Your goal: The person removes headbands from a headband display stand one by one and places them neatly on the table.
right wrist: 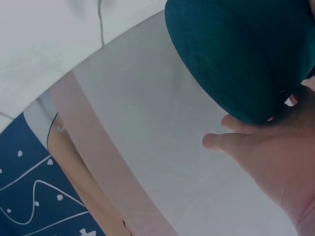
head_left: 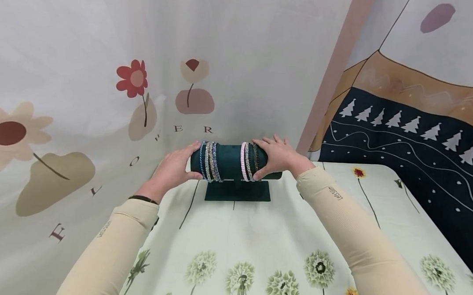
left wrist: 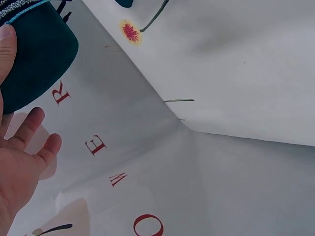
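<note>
A dark green bracelet display stand point(head_left: 229, 163), a padded roll on a flat base, stands on the table against the wall cloth. Several blue, silver and beaded bracelets point(head_left: 210, 162) circle the roll's left part. Toward the right end sit a pink bracelet point(head_left: 243, 161) and several silver and dark ones. My left hand point(head_left: 173, 168) holds the roll's left end, thumb at the front by the blue bracelets. Around the right end, my right hand point(head_left: 277, 156) grips with fingers over the top and thumb beside the silver bracelets. The fingertips behind the roll are partly hidden in both wrist views.
A pale tablecloth point(head_left: 256, 234) printed with dandelions covers the table. Behind the stand hangs a white cloth point(head_left: 253, 76) with flowers and letters. A dark blue cloth point(head_left: 411, 157) with white trees hangs past the table's right edge.
</note>
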`<state>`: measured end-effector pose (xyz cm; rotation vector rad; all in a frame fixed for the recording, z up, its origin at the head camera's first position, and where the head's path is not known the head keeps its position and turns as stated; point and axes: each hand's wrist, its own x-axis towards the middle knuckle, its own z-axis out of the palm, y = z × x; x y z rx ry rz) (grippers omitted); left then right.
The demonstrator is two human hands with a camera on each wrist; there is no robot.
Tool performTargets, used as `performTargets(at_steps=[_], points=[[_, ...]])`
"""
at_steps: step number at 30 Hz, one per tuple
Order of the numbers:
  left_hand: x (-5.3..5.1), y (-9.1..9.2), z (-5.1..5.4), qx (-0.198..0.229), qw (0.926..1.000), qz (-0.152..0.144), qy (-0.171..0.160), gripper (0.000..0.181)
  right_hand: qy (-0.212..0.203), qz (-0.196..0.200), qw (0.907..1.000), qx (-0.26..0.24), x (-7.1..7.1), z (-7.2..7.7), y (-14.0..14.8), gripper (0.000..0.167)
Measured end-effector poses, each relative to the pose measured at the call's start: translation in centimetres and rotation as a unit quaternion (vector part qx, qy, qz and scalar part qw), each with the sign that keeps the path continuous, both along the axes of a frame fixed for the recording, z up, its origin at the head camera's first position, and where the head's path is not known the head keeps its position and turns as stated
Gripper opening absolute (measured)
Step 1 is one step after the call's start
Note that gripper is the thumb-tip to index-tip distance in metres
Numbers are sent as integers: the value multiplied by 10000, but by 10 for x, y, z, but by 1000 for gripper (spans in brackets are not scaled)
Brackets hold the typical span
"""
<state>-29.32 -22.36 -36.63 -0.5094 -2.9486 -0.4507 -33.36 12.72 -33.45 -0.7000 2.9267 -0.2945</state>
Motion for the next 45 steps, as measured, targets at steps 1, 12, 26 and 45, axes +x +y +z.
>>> performTargets(at_steps=[1,12,26,45], points=[[0,0,-1,9,10000,-1,-5,107,-12,-1,10000,-31,0,-1,0,123],[2,0,-5,67,10000,-12,-33,106,-124,-32,9995,-290,3,-2,5,119],[2,-2,-6,63,10000,10,-29,107,-158,-43,9991,-386,1,-4,13,118],[-1,0,-3,16,10000,36,-67,109,-119,-96,9989,-436,4,1,28,115]])
